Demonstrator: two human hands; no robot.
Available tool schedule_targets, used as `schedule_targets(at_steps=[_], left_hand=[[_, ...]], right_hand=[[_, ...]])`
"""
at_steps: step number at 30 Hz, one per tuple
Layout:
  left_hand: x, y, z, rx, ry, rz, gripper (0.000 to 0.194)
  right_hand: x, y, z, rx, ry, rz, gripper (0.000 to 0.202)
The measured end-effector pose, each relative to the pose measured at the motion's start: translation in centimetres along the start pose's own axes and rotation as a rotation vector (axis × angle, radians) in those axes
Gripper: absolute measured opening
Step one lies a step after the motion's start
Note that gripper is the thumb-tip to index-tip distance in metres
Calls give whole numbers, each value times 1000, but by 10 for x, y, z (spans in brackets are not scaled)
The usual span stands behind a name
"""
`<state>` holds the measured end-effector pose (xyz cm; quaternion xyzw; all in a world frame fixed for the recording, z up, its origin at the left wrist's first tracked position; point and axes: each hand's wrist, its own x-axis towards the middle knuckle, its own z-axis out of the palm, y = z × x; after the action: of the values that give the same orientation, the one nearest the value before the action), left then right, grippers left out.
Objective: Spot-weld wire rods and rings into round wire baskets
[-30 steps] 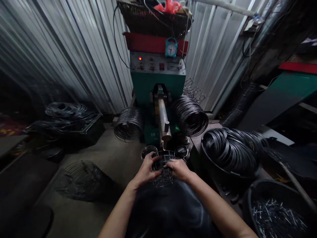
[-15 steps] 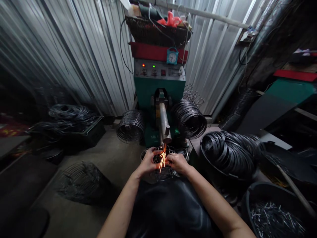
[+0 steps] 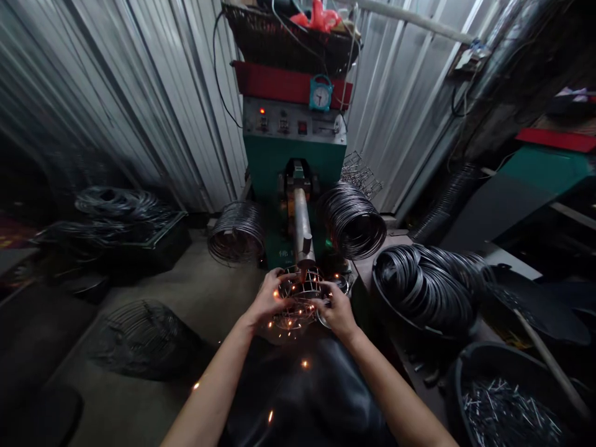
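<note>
A round wire frame (image 3: pixel 298 315) lies under the tip of the metal arm (image 3: pixel 302 226) of a green welding machine (image 3: pixel 265 158). My left hand (image 3: pixel 269 299) grips the frame's left side, its fingers curled over the wires. On the right side, my right hand (image 3: pixel 336 307) holds the frame with thumb and fingers bent around the wires. Small orange sparks are scattered around both hands and over the dark apron (image 3: pixel 307 397).
Wire coils (image 3: pixel 237 233) (image 3: pixel 354 223) flank the machine. At right stand a tub of wire rings (image 3: pixel 428 285) and a bucket of short metal pieces (image 3: pixel 512 410). A wire bundle (image 3: pixel 144 338) lies on the floor at left.
The dense spark stream at the metal arm's tip has broken into scattered sparks. The green light on the panel is off. My right hand's fingers have spread a little, and the view has shifted slightly.
</note>
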<state>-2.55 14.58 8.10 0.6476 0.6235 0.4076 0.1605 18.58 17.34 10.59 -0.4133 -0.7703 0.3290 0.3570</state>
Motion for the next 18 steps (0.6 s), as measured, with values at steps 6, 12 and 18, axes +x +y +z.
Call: schedule_targets(at_steps=[6, 12, 18], left_hand=[[5, 0, -1, 18, 71, -67, 57], [16, -6, 1, 23, 102, -136, 58], [24, -5, -3, 25, 49, -139, 58]], right_hand=[[-52, 39, -8, 741, 37, 679, 30], [-66, 52, -8, 1018, 142, 856, 21], [-66, 54, -21, 1265, 189, 1000, 8]])
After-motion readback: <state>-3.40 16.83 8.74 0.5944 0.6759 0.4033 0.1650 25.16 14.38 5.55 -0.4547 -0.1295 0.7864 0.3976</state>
